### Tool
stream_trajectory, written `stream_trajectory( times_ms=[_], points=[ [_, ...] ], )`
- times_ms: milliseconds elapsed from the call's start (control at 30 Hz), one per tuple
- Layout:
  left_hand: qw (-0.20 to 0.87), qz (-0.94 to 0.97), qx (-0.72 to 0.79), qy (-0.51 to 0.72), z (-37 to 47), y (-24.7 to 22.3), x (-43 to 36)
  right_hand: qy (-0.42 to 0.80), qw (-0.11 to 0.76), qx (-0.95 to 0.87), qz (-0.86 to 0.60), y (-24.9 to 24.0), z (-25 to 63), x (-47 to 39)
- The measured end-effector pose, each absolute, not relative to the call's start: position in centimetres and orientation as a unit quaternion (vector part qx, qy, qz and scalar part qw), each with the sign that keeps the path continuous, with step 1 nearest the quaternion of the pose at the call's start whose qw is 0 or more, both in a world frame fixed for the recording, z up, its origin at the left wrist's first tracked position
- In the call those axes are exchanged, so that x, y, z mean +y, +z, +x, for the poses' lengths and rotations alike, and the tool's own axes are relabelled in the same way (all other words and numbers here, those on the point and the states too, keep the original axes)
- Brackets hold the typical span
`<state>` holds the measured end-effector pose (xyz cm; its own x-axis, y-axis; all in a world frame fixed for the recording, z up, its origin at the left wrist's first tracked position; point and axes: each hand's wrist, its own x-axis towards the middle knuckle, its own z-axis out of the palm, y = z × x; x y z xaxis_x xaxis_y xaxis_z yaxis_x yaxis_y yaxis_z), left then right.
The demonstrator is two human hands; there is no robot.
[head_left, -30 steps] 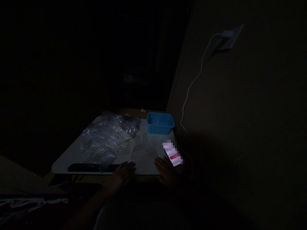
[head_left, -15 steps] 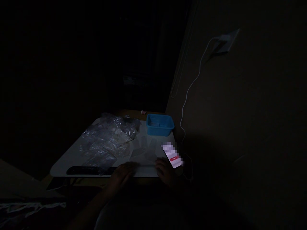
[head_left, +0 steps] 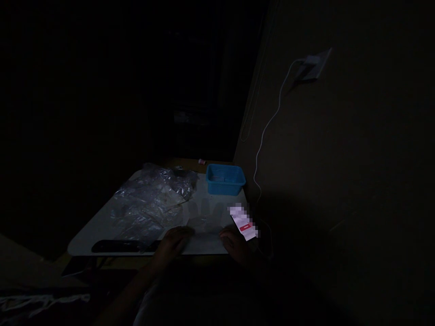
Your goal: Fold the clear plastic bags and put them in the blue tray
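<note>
The scene is very dark. My left hand (head_left: pixel 175 240) is at the near edge of a white table (head_left: pixel 98 226), its fingers curled over. Facing it on the right, my right hand (head_left: pixel 233 242) has its fingers bent inward. Between them lies a thin, pale, see-through sheet (head_left: pixel 204 225), hard to tell from the tabletop; what the fingertips pinch is too dark to make out. Left of my hands spreads a heap of crumpled clear plastic (head_left: pixel 152 194). A lit phone (head_left: pixel 244 224), partly pixelated, lies just beyond my right hand.
At the back right corner stands a blue plastic basket (head_left: pixel 224 186). A small pinkish spool-like thing (head_left: pixel 202 161) lies behind it. From a wall socket (head_left: pixel 314 65) a white cable (head_left: pixel 261 140) runs down toward the phone. A black slot (head_left: pixel 117 246) marks the table's front edge.
The view has shifted slightly, so the table sits a little lower. My hands remain at the near edge with little visible movement, and the basket, plastic heap and phone stay in place.
</note>
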<state>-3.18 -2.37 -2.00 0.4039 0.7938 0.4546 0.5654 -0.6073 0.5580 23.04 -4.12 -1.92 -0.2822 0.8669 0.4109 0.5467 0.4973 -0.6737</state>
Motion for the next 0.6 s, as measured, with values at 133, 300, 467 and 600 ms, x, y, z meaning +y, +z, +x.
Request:
stream_trajectory(
  times_ms=[133, 300, 467, 600],
  points=[
    [0.205, 0.802, 0.433, 0.357, -3.0, -2.0, -2.7, 0.188, 0.36, -0.779, -0.477, -2.9, 23.2, -4.0],
    [0.237, 0.782, 0.439, 0.375, -2.8, -1.5, -3.0, 0.183, 0.354, -0.795, -0.457, -2.9, 22.8, -3.5],
    [0.285, 0.753, 0.461, 0.373, -2.9, -0.5, -3.2, 0.2, 0.37, -0.771, -0.478, -2.3, 22.6, -3.1],
    [0.321, 0.717, 0.503, 0.361, -2.9, -0.1, -3.2, 0.218, 0.39, -0.738, -0.506, -2.7, 22.7, -2.7]
  ],
)
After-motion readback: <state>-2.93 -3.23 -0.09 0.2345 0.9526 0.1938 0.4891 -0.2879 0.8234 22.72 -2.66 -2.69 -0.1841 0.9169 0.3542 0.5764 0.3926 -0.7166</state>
